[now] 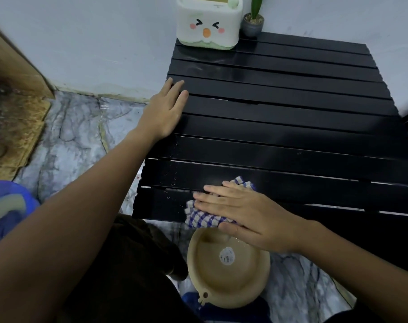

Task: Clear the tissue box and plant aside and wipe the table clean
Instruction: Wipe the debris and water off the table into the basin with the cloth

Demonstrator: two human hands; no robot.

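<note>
Right hand (pixel 242 217) is pressing flat, fingers straight, on the checked cloth (pixel 204 216) at the table (pixel 291 117) near edge, so unwiped slats run away from it. Left hand (pixel 165 110) lies flat, steadying the left edge. Tissue box (pixel 208 24) and plant (pixel 253 22) sit at the far corner.

single head-worn view, wide-angle, looks forward and steeply down from above near edge of table (pixel 291 127). close range: both forearms enter from 6 o'clock, left hand (pixel 164 113) at 10 o'clock of centre, right hand (pixel 242 213) just below centre. wall and tissue box (pixel 208 26) at 12 o'clock mark far limit. strong edge distortion. no second view, no overlap.
</note>
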